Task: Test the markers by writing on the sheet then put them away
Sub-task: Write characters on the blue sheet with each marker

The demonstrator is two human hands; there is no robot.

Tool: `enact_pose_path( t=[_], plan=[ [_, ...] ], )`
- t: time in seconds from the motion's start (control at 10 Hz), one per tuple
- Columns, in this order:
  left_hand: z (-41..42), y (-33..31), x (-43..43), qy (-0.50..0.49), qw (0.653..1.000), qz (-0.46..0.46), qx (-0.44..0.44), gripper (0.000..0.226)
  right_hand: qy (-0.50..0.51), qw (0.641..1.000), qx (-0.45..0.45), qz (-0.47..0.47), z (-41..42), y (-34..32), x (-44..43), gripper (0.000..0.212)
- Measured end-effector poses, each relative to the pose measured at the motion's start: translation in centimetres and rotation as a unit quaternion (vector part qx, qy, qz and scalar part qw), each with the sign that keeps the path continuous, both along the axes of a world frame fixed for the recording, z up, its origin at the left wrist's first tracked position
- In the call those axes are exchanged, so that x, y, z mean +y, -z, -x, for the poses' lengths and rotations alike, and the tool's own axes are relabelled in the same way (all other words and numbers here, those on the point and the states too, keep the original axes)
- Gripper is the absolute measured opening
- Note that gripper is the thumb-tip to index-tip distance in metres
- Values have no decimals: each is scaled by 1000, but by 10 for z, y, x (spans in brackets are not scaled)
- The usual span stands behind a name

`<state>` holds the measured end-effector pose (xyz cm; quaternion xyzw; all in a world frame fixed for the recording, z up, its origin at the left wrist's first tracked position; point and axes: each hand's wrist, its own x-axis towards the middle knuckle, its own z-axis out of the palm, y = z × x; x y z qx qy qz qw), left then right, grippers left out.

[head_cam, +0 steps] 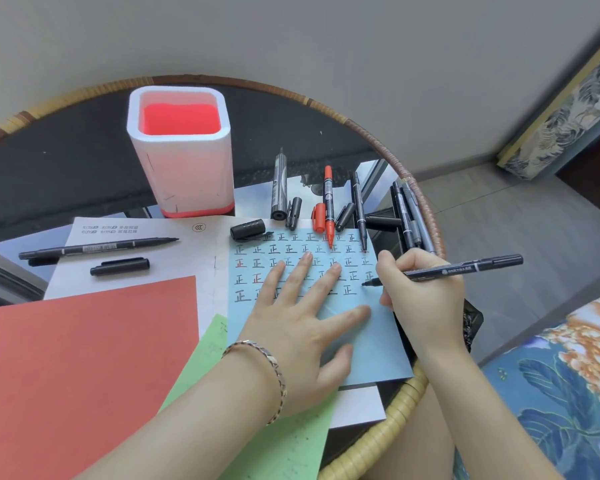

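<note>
Black slim felt-tip marker (444, 270) pinched in right hand (426, 296) grip, long axis running right-to-left, tip touching pale blue paper sheet (371, 348) at right edge of character rows. Left hand (302, 327) laid flat, fingers spread, pinning sheet on table. White-and-red square pen holder (181, 150) set well apart, far left; left hand judged nearer.

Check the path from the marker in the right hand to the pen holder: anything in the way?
Nothing tall. Between the marker in the right hand and the pen holder lie only loose markers and caps, flat on the table.
</note>
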<state>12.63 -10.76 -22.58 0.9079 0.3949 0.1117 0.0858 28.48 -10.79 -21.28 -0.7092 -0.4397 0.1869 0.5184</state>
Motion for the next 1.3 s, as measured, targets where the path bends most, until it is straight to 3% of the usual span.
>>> enact_pose_path(
  t=[1.1, 1.3],
  plan=[
    [0, -1, 0, -2, 1000, 14, -5, 42, 16, 999, -43, 10, 3, -2, 0, 32],
    [0, -1, 0, -4, 1000, 12, -4, 42, 15, 1000, -13, 4, 0, 0, 0, 34]
  ],
)
